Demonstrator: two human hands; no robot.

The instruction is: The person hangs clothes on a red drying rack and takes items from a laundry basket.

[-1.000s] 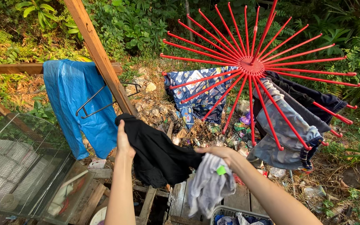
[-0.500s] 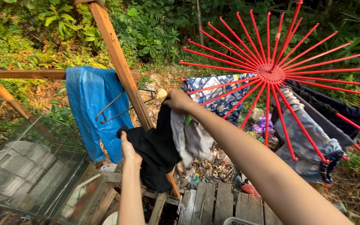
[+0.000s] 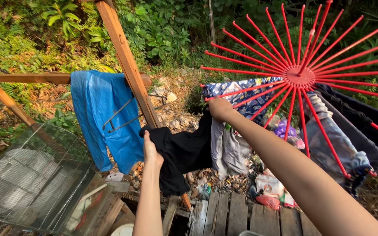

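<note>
Head view, looking down and outward: the left hand (image 3: 151,153) grips one end of a black garment (image 3: 184,150), fingers clenched on the cloth, while the right hand (image 3: 219,108) is raised further away and closed on the other end together with a grey garment (image 3: 228,150) that hangs straight down from it. Held at two points like this, the black cloth is stretched out between the hands, sagging in the middle rather than bunched. The right hand sits just beside the tips of the near-left spokes of the red spoked drying rack (image 3: 303,78), at about their height. Laundry already drapes over other spokes: a blue patterned cloth (image 3: 246,94) behind the hand, and a faded blue garment (image 3: 335,146) and dark clothes (image 3: 355,111) to the right (each folded over a spoke so it stays put). To the left, a blue sheet (image 3: 106,113) hangs from a wooden frame (image 3: 125,61), with a wire cage (image 3: 27,175) near the bottom left. Wooden planks (image 3: 237,214) lie below.
</note>
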